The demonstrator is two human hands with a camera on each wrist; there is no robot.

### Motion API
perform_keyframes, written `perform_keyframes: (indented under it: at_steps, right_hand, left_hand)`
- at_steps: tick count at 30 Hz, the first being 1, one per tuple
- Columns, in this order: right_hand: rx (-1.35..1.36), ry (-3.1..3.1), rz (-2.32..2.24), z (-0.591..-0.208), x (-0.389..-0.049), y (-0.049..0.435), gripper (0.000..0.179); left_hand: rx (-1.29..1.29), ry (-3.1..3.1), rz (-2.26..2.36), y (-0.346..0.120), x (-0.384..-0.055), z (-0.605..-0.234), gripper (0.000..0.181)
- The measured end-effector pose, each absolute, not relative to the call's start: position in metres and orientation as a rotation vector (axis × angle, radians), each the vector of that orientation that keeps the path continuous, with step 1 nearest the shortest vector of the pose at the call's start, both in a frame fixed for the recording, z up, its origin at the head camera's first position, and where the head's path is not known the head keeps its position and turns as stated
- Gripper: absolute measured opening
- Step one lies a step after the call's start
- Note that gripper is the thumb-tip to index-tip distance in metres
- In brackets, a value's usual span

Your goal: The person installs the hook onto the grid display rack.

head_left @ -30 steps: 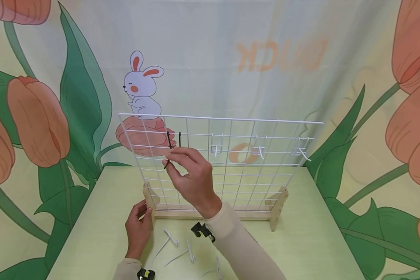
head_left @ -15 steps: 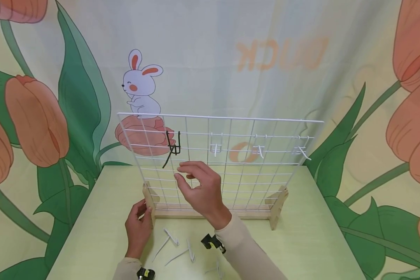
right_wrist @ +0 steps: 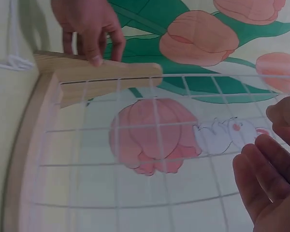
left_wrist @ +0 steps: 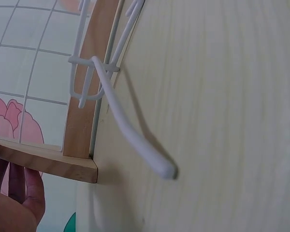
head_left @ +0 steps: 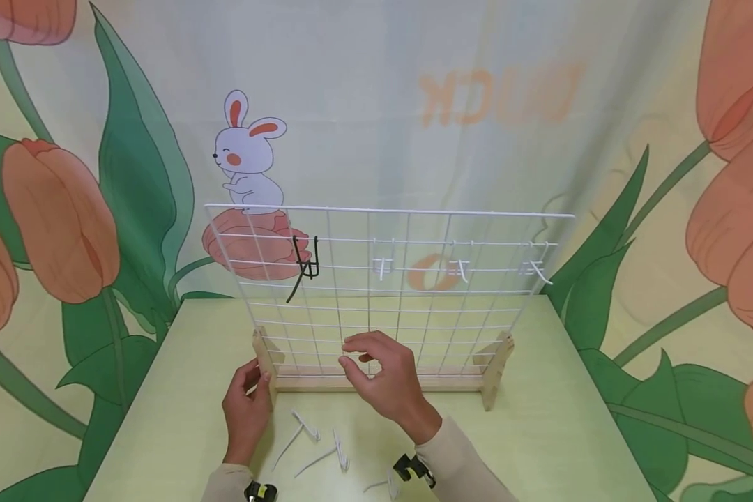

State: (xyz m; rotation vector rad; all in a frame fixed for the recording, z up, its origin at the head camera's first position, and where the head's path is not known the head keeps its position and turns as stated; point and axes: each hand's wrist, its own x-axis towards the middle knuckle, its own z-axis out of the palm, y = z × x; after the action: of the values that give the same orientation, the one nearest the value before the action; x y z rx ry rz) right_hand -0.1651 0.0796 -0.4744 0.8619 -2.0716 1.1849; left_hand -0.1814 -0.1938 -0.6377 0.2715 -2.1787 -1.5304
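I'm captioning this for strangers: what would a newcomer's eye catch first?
Probably the black hook at the upper left of the white wire grid, in a row with three white hooks. Next, perhaps, the rabbit printed on the backdrop, above the grid's left end. Below, the right hand holds nothing in front of the grid, while the left hand grips its left wooden foot.

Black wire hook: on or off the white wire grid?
On: the black hook hangs by its two upper ends from the grid, with nothing else holding it.
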Motion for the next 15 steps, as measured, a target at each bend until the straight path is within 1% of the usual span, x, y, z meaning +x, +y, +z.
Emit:
perform_keyframes:
  at_steps: [8,15]
  right_hand:
    - [0.88,-2.24,1.304,-0.507,-0.152,0.101,0.015]
    - [0.925,-2.351,1.312,-0.533,-0.143,0.118,0.019]
  left_hand:
    - [0.284,-2.187,-1.521,-0.194,-0.183,-0.638,0.034]
    - [0.266,-2.179,-1.525,-0.192,-0.182,-0.638,0.034]
